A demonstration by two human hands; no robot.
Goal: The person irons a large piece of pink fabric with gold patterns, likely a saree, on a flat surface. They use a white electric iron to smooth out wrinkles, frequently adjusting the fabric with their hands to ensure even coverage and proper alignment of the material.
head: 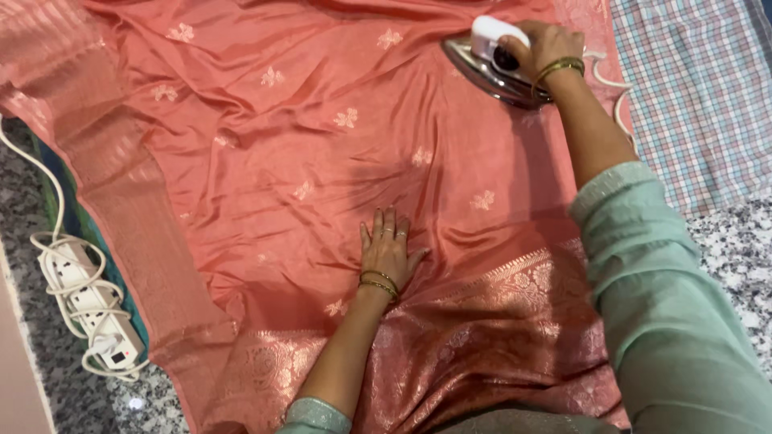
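1. Power strip (pixel 88 309), white cord coiled round it, sits on granite floor (pixel 48 378), well left of both hands.
2. Left hand (pixel 388 251) lies flat, fingers spread, pressing pink fabric (pixel 265 161); grips nothing.
3. Right hand (pixel 547 47) wraps the handle of iron (pixel 490 68); soleplate on the fabric, up-right of the left hand.
4. Checked cloth (pixel 700 88) lies right of the iron.

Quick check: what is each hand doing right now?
Left hand: open, flat on the pink silk fabric.
Right hand: closed around the handle of the clothes iron.
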